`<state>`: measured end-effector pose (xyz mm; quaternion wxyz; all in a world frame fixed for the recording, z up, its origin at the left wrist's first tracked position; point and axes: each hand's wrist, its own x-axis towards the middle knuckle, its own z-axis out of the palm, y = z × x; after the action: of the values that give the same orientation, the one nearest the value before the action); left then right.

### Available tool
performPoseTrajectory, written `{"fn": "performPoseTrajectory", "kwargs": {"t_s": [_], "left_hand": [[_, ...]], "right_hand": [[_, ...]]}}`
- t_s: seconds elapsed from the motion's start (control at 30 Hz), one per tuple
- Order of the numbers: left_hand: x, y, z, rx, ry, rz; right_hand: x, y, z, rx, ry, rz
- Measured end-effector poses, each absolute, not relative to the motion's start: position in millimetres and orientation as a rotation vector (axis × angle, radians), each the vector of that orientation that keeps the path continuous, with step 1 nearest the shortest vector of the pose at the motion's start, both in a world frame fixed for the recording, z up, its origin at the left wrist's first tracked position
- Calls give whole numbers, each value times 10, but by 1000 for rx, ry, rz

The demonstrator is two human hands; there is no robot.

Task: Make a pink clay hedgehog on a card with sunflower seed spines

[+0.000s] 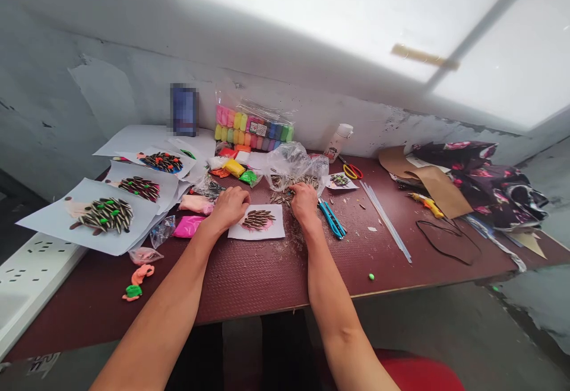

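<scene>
A small white card (pixel 243 232) lies on the table, with striped sunflower seeds (pixel 258 220) set in rows over a pink shape. My left hand (pixel 231 207) rests at the card's upper left corner, fingers curled together; whatever is between them is hidden. To the right, my right hand (pixel 304 202) reaches down into a loose heap of sunflower seeds (pixel 278 196), partly under a clear plastic bag (pixel 291 158). Its fingers are bent together at the seeds, and their tips are hidden. A teal utility knife (pixel 332 220) lies just right of that hand.
Finished seed hedgehog pictures (pixel 107 216) are stacked at left. Packets of coloured clay (pixel 234 167) and a bag of clay (pixel 253 129) lie behind. Scissors (pixel 351 170), a bottle (pixel 339 141), glue sticks (pixel 385 221), a yellow glue gun (pixel 430 205) and dark cloth (pixel 485 183) are at right.
</scene>
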<state>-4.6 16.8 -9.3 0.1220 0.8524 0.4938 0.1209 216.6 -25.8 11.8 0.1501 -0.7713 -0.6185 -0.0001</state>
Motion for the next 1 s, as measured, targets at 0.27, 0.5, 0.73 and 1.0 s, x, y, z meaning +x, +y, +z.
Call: {"fn": "performPoseTrajectory", "kwargs": {"t_s": [0.27,0.5,0.73,1.0], "left_hand": [[-42,154,-80,2518,1446,337],[-45,162,-89,2521,1451,339],[-46,168,-94,2514,1449,342],[-43,174,-108,2510,1446,369]], "right_hand": [[2130,-259,112,-2189,-1987,57],[2145,-256,153,-2205,-1947,72],[2119,-293,215,-2268,-1844,55],[1998,-286,178,-2106,-1947,175]]}}
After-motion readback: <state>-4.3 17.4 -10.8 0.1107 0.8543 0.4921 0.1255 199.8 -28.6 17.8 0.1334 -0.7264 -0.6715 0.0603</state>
